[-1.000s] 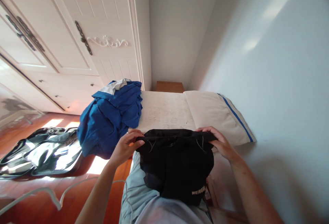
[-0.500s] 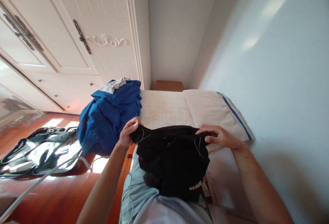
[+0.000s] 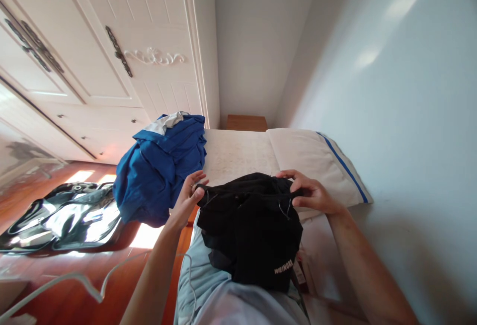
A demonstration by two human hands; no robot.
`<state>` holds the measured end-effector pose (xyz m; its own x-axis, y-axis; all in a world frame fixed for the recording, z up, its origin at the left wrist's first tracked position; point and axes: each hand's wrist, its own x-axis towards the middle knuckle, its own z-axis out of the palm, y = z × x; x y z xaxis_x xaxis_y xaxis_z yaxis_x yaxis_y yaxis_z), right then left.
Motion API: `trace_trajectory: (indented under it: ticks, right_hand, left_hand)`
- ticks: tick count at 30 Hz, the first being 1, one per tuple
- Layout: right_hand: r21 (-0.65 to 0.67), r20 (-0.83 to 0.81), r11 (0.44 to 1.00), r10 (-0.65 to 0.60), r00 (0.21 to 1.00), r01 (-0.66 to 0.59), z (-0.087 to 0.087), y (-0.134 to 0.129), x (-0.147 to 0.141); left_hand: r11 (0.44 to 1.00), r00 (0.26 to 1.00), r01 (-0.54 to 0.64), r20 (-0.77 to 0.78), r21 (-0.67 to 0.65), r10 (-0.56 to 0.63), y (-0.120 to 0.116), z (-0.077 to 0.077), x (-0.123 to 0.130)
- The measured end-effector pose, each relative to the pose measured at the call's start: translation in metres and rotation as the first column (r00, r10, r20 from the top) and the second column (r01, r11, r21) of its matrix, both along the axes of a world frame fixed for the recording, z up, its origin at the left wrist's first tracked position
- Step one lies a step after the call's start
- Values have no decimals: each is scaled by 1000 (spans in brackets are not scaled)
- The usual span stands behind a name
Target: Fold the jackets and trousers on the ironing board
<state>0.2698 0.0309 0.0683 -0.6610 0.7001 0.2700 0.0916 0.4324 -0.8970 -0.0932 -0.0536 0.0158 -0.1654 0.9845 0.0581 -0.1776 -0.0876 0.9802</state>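
Observation:
Between my two hands hangs a pair of black shorts (image 3: 253, 230), with pale stitching by each pocket and white lettering low on one leg. My left hand (image 3: 189, 197) pinches the left end of the waistband between thumb and fingers. At the other end, my right hand (image 3: 312, 195) grips the waistband, its thumb in front and fingers behind. The waist edge is stretched across, and the lower part rests in folds against my lap and the bed. A blue cloth heap (image 3: 160, 166) with a white piece on top lies just beyond my left hand.
A bare pale board (image 3: 238, 153) and a cream pillow (image 3: 309, 158) with a blue stripe lie ahead. White wardrobes (image 3: 156, 22) stand at the left, a wall (image 3: 417, 116) at the right. An open suitcase (image 3: 63, 220) and a white cable (image 3: 89, 285) are at lower left.
The back of the waistband has risen and the waist opening spreads wider. Both hands have shifted their hold slightly, the left fingers lifting. The white cable at lower left has changed its bend.

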Motion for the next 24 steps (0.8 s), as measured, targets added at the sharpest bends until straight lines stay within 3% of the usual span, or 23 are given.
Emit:
trace_trajectory:
  ticks: [3,5,8,11,15,20,24]
  right_hand:
    - [40,24,999,13,1000,-13,6,0,1]
    - [18,-3,1000,16,1000,-16,4,-1,3]
    - [-101,-78,995,-19,997,11,-10,-5,7]
    - [-197,-132,976,-123,984,96,-30,-13,10]
    - [-293,-170,938,-241,955,185,-54,-33,16]
    - [-493,-254,866,-234,938,83,-84,-62,31]
    - [-591,-161,798,-262,951,120,-109,-79,35]
  left_hand:
    - [992,996,81,-36,-101,-85,-12,-9,-3]
    - [984,988,153,32,-89,-151,-19,-18,-4]
    - [961,948,276,169,-21,-268,-27,-34,-5]
    - [948,937,317,166,-37,-307,-34,-47,-5]
    - [946,943,319,125,-57,-310,-41,-45,-3]
    - [956,948,288,157,-59,-276,-44,-35,-6]
    - [971,944,229,259,-66,-205,-44,-37,-3]
